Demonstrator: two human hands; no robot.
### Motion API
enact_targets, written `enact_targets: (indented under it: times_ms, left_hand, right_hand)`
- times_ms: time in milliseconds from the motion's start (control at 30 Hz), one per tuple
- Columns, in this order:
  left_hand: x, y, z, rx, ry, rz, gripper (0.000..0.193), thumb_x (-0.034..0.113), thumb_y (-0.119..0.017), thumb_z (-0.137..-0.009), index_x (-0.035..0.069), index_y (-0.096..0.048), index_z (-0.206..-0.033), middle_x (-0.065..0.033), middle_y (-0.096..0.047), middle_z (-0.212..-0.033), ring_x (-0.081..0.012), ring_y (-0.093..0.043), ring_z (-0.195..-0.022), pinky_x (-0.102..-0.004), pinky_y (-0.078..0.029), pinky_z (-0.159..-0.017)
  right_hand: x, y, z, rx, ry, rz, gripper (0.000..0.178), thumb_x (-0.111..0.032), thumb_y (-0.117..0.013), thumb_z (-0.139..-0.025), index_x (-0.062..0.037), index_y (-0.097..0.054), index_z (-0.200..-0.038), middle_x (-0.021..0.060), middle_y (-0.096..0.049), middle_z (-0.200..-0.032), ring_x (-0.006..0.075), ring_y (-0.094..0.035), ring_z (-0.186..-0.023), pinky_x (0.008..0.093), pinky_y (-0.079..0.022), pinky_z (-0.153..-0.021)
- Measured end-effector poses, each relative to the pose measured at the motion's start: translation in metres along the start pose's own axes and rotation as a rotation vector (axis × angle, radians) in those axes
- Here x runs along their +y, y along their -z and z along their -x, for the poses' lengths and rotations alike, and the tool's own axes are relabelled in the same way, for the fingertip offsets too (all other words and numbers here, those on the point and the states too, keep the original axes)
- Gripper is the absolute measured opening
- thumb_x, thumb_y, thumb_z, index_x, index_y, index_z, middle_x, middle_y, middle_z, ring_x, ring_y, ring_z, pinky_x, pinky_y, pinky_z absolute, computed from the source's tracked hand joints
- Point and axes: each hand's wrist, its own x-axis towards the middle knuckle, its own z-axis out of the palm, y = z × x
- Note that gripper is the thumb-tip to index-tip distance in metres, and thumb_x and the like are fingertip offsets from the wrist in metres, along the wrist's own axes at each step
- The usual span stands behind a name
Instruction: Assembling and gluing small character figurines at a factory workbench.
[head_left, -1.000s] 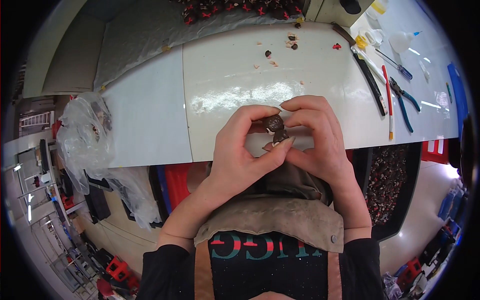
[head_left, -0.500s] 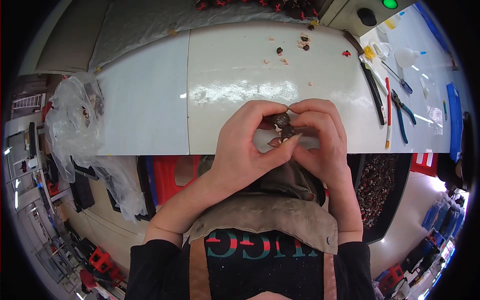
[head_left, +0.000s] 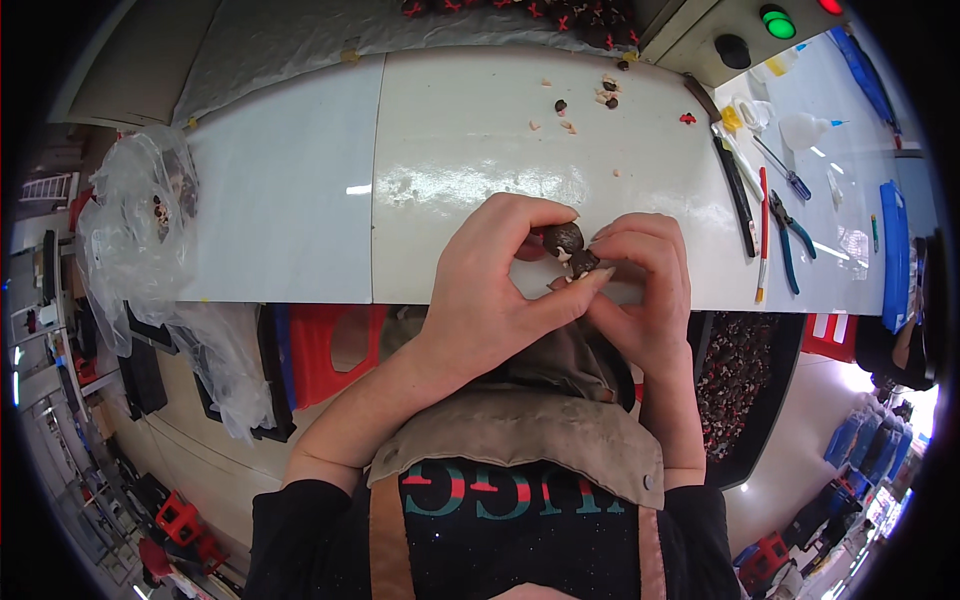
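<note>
Over the front edge of the white table, both my hands hold a small figurine (head_left: 565,239) with a rounded dark brown top and a pale part beneath. My left hand (head_left: 488,275) curls round it from the left, its thumb below and its index finger by the top. My right hand (head_left: 648,280) pinches a smaller dark brown part (head_left: 583,262) at the figurine's lower right. Fingers partly hide where the two parts meet, so I cannot tell whether they are joined.
Small brown and pale pieces (head_left: 610,90) lie on the white table (head_left: 450,120). Pliers (head_left: 792,240), a screwdriver (head_left: 783,167) and a red brush (head_left: 763,230) lie at right. A clear plastic bag (head_left: 140,220) hangs at left. A black tray (head_left: 742,400) of small pieces sits below, right.
My right fingertips have drawn back to the right from my left index finger, opening a gap above the figurine. The figurine has turned slightly, showing more of its rounded top.
</note>
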Motion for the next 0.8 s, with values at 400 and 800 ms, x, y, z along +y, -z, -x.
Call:
enact_targets:
  times_ms: [400,800]
  left_hand:
    - [0.001,0.000,-0.001,-0.039,-0.049,0.017,0.051,0.013,-0.080,-0.070,0.004,-0.057,-0.114,-0.0070,-0.053,-0.104,-0.0152,-0.057,-0.090,-0.0277,-0.052,-0.077]
    - [0.000,0.011,-0.001,-0.116,-0.138,0.091,0.036,0.017,-0.060,-0.087,0.001,-0.055,-0.120,-0.0085,-0.053,-0.106,-0.0168,-0.053,-0.095,-0.0283,-0.043,-0.086]
  right_hand:
    - [0.001,0.001,0.000,0.067,-0.021,0.042,0.045,-0.004,-0.081,-0.057,-0.0057,-0.055,-0.093,0.0075,-0.059,-0.090,0.0247,-0.058,-0.084,0.0324,-0.050,-0.066]
    - [0.000,0.001,0.000,0.089,-0.076,-0.043,0.045,-0.015,-0.086,-0.057,-0.0062,-0.056,-0.089,0.0069,-0.060,-0.085,0.0219,-0.059,-0.076,0.0311,-0.049,-0.063]
